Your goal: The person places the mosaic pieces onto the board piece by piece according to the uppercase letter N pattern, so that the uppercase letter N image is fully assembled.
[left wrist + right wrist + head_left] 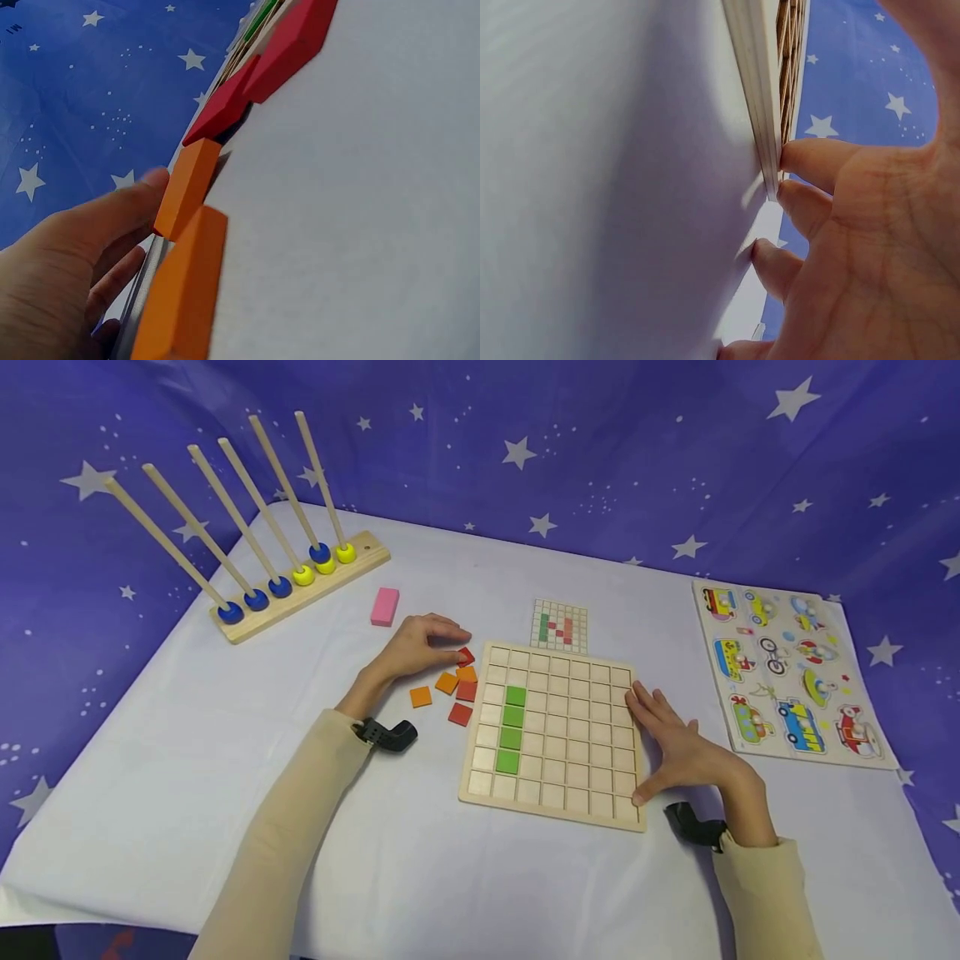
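Note:
My left hand [415, 643] is at the left of a wooden grid board [480, 760], its thumb touching a red square tile [467, 656] and its fingers extended beyond. Nearby lie orange tiles [421, 697] and more red tiles [461, 715], some against the board's left edge. In the left wrist view an orange tile [187, 187] partly hides the thumb tip. A column of green tiles [513, 717] fills cells on the board's left side. My right hand [686, 753] rests along the board's right edge, fingers spread, thumb near the lower corner.
Behind the board lies a small pattern card [576, 617] with coloured squares. A pink block [385, 607] is at the upper left, before a pegged wooden stand [300, 597] with blue and yellow beads. On the right lies a vehicle puzzle board [757, 693].

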`<state>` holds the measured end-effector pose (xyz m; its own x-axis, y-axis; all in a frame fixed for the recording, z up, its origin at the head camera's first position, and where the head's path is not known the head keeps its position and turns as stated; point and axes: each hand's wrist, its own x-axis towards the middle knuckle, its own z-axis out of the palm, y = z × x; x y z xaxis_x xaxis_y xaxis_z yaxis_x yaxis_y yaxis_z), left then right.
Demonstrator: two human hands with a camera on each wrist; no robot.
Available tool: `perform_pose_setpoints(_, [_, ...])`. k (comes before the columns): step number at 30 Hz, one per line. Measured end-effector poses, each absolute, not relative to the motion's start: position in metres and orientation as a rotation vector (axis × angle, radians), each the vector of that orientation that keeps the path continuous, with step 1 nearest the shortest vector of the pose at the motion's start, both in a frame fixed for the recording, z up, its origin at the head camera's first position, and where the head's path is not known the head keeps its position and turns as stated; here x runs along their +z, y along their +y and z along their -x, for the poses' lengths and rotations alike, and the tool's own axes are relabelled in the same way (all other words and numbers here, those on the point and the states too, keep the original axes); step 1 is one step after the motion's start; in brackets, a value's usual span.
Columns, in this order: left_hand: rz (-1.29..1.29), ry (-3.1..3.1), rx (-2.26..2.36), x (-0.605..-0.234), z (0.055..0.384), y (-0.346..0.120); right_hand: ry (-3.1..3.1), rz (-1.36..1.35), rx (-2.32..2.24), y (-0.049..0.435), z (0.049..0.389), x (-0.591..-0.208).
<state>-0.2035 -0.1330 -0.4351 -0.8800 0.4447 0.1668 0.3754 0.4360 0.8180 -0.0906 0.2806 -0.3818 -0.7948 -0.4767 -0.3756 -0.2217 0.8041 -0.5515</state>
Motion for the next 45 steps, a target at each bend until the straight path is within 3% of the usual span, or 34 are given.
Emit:
perform_pose_setpoints(10, [-0.792,2.581,1.371,-0.431,0.201,-0.134,2.483,0.522,-0.676,0.28,0.091,-0.381])
perform_pose_setpoints(27, [-0.545,2.332,1.733,-0.426,0.195,-0.121,2.488,0.531,-0.667,0.281,0.091,-0.382])
perform_pose_setpoints(45, [-0.733,2.12,1.557,-0.407,0.152,-0.033,2.484,0.522,-0.665,0.282,0.092,-0.383])
